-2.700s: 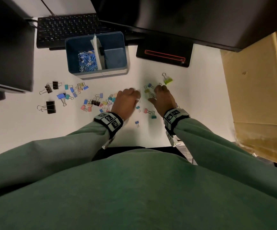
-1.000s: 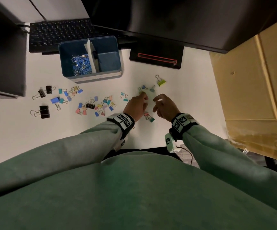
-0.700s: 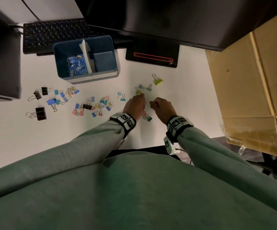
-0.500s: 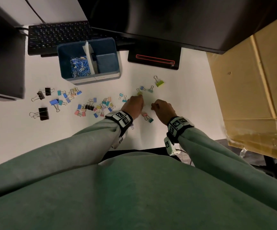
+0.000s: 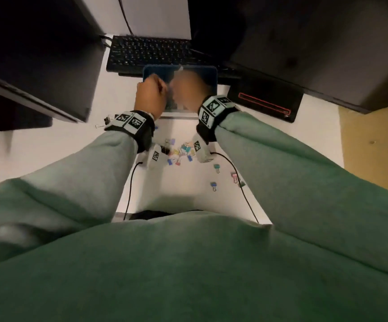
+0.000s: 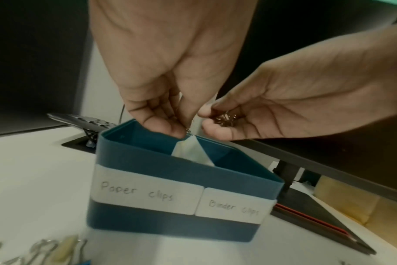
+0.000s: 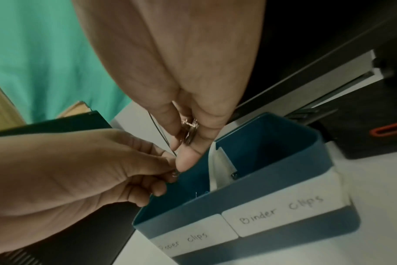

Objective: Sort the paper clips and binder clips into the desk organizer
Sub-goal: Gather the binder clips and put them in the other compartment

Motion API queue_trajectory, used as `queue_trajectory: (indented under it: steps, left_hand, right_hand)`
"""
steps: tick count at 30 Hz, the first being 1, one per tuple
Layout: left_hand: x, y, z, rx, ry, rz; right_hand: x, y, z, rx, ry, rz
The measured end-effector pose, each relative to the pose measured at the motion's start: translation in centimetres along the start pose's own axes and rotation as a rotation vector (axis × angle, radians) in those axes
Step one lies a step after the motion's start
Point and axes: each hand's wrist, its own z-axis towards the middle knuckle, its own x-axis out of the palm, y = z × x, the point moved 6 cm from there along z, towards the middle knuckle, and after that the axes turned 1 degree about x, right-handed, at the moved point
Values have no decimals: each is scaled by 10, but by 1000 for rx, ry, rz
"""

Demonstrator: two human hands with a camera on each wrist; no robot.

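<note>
- Counter: white; it carried the organizer, loose clips, a keyboard at the far edge and a black tray with a red outline to the right.
- Organizer: blue box near the keyboard, split by a pale divider. Front labels read "Paper clips" on the left and "Binder clips" on the right. Contents were hidden from all views.
- Left hand: above the paper-clip side, at the divider. Grip pinched together on thin wire, apparently a paper clip; too small to be sure.
- Right hand: just beside the left, over the organizer. Grip cupped and curled round a small cluster of metal clips.
- Binder clips: coloured, scattered on the counter between the forearms, well short of the organizer; a few lay apart toward the right sleeve, and wire-handled ones showed at the bottom of the left wrist view.
- Progress, as judged: mid-task. A handful was being fed into the paper-clip side; the loose binder clips were unsorted, so most of that half remained.
</note>
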Motion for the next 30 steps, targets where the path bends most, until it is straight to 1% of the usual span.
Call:
queue_trajectory:
  steps: [3,4,6,8,10,12,15,17,18,19,20,22,23,25,27,30]
  left_hand:
    - [2,10,3,9,31,47]
    - [1,12,1,30,15,41]
    - [-7,19,-7,80,-63,13]
    - [-20,37,-17,84,-167,-8]
    - [-31,66,-31,51,-222,42]
    - [-40,102,-46,-25,-242,181]
    - [-43,157,-73,-255,-188,384]
    - [-36,182,-89,-408,-114,382]
    - [-30,193,-95,-454,-62,356]
    - [-22,199,-100,-458,-6,344]
    - [-13,202,-103,-415,39,351]
    - [-1,195,-106,-283,63,380]
    - [3,191,-108,-246,54,366]
    - [6,181,-112,-224,18,308]
    - [5,172,-116,-226,12,273]
    - [5,166,-117,-212,49,245]
  right_hand:
    - [14,4,8,-4,76,-279]
    - [14,2,5,-4,95,-295]
    - [8,-4,-7,-37,113,-214]
    - [-6,-15,-22,-108,102,-75]
    - [-27,-33,-40,-113,54,94]
    - [-49,-53,-57,-65,-2,215]
    - [-71,-91,-81,6,-63,228]
    - [-84,-121,-96,46,-113,253]
    - [-90,-137,-103,69,-130,273]
    - [-94,-150,-112,96,-138,287]
    - [-96,-161,-121,124,-136,297]
    - [-95,-169,-131,159,-134,245]
    - [-92,-165,-132,159,-135,199]
    - [-79,-140,-125,111,-123,163]
    - [-57,-99,-104,-8,-83,145]
    - [-21,-29,-67,-227,5,90]
